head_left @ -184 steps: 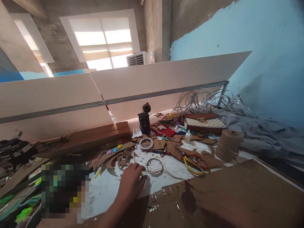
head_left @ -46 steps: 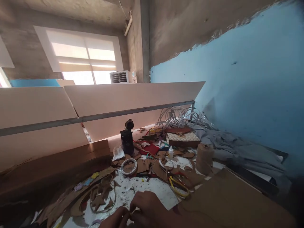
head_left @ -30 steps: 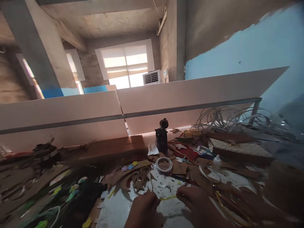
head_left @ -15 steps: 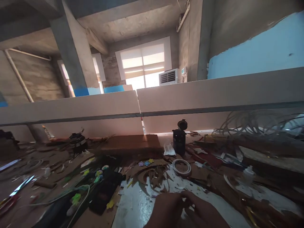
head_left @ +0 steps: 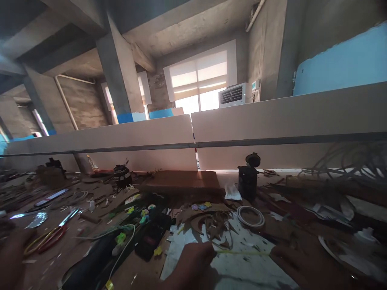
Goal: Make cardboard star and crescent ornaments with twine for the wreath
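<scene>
A thin yellow-green strip (head_left: 242,253) is stretched almost level between my two hands, just over the white sheet. My left hand (head_left: 193,264) is closed in a pinch on its left end. On its right end my right hand (head_left: 299,264) is closed too, darker and partly blurred. Directly beyond the hands lie brown star-and-crescent cutouts (head_left: 213,229) with a loop of cord. A white ring-shaped roll (head_left: 250,217) rests behind them to the right. Small flower shapes in purple, blue and yellow (head_left: 201,206) sit farther back.
Left of the sheet are a dark phone-like object (head_left: 151,239), yellow-and-red-handled scissors (head_left: 50,239) and a pale cord. At the left edge is a blurred arm, apparently another person's. Behind stand a brown box (head_left: 181,181) and a black lidded container (head_left: 248,181).
My hands, close together before, have moved apart, drawing the yellow-green strip out between them. The view has swung left, and a blurred arm now appears at the left edge.
</scene>
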`<state>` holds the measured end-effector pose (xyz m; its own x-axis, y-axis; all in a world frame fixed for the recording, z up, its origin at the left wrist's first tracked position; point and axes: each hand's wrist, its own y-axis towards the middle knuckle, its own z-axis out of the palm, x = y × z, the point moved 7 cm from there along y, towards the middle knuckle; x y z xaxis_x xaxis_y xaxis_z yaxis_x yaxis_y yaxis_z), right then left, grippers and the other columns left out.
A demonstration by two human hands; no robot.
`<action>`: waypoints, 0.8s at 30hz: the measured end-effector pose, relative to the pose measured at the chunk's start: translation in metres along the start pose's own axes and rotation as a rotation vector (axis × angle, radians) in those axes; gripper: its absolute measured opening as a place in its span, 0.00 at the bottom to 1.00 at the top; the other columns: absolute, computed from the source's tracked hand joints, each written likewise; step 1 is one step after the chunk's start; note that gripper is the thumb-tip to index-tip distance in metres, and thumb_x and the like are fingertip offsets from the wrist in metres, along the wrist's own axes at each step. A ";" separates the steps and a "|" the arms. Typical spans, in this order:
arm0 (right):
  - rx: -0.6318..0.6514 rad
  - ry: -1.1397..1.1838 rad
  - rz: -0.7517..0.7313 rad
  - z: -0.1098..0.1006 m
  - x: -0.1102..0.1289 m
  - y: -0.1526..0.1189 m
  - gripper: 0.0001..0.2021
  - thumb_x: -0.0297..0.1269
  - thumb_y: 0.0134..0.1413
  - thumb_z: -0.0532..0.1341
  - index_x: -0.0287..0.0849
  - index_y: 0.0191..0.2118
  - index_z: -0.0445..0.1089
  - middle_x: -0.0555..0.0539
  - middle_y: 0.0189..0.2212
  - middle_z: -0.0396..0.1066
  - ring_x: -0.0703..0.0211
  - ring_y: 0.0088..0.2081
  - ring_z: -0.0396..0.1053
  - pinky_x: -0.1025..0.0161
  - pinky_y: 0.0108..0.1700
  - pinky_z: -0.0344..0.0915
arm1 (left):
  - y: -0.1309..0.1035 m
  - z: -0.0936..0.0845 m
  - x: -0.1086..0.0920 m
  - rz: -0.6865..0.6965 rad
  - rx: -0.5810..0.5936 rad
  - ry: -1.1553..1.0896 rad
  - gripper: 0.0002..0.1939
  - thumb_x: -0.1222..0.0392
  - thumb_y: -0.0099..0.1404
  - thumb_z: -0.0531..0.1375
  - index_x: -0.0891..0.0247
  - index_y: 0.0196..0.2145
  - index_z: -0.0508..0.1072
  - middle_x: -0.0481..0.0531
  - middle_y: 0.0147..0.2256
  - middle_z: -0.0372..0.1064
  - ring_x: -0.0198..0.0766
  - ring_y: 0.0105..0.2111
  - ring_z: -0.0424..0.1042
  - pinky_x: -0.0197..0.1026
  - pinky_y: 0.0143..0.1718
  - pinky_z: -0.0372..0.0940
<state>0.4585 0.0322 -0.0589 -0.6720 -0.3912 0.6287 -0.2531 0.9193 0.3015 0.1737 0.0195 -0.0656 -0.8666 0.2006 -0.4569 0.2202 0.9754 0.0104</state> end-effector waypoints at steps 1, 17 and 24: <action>-0.025 -0.020 0.000 -0.005 0.002 0.001 0.15 0.50 0.59 0.58 0.52 0.28 0.76 0.45 0.29 0.78 0.47 0.33 0.75 0.59 0.35 0.69 | -0.002 -0.005 0.005 -0.010 -0.013 -0.008 0.12 0.62 0.67 0.54 0.60 0.29 0.75 0.47 0.26 0.72 0.38 0.31 0.69 0.35 0.30 0.54; 0.013 0.159 -0.022 0.017 0.021 -0.012 0.12 0.43 0.64 0.59 0.44 0.33 0.74 0.48 0.30 0.76 0.56 0.33 0.71 0.63 0.37 0.61 | 0.007 0.005 -0.098 0.306 -0.082 -0.111 0.22 0.60 0.70 0.56 0.58 0.60 0.72 0.58 0.57 0.73 0.50 0.58 0.68 0.52 0.63 0.56; 0.026 0.149 -0.025 0.023 0.026 -0.016 0.11 0.40 0.64 0.60 0.44 0.30 0.74 0.50 0.28 0.73 0.59 0.32 0.68 0.65 0.35 0.57 | 0.011 0.034 -0.098 0.094 0.033 -0.044 0.15 0.59 0.71 0.51 0.59 0.34 0.76 0.53 0.35 0.78 0.42 0.35 0.73 0.39 0.36 0.60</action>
<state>0.4293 0.0083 -0.0637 -0.5546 -0.4147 0.7214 -0.2878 0.9091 0.3013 0.2757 0.0072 -0.0509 -0.8214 0.2859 -0.4935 0.3149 0.9488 0.0257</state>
